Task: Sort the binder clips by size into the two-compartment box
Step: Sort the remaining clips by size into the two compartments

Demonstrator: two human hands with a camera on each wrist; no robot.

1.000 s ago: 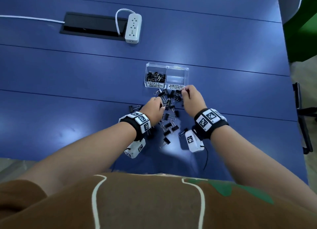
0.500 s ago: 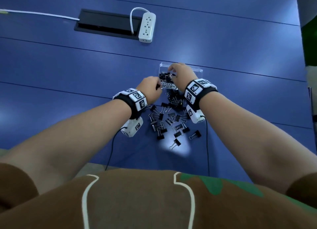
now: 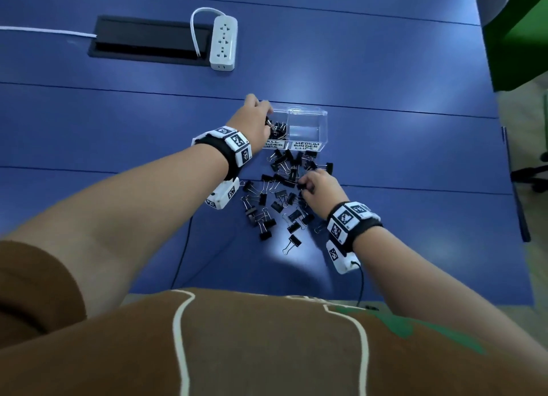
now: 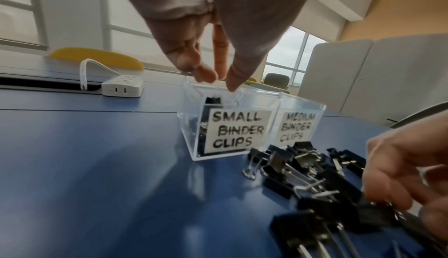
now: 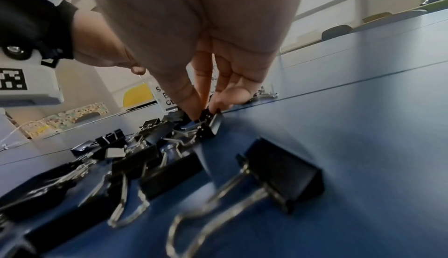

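A clear two-compartment box (image 3: 307,111) stands on the blue table, labelled SMALL BINDER CLIPS (image 4: 236,131) and MEDIUM BINDER CLIPS (image 4: 297,128). The small side holds several black clips (image 3: 277,130); the medium side looks empty. My left hand (image 3: 265,115) hangs over the small compartment with its fingertips (image 4: 232,86) pointing down at the rim, and a black clip (image 4: 212,100) shows just below them inside. A pile of loose black clips (image 3: 278,197) lies in front of the box. There my right hand (image 3: 304,185) pinches a small clip (image 5: 206,117) between thumb and fingers.
A white power strip (image 3: 224,43) and a black cable hatch (image 3: 145,40) lie at the back left. A larger clip (image 5: 283,174) lies close by the right wrist. The table's near edge (image 3: 148,292) runs just before my body, and a chair base (image 3: 530,176) stands to the right.
My right hand left the small compartment and came back down to the pile, where it now pinches a clip. My left hand rose from the box's front to above the small compartment.
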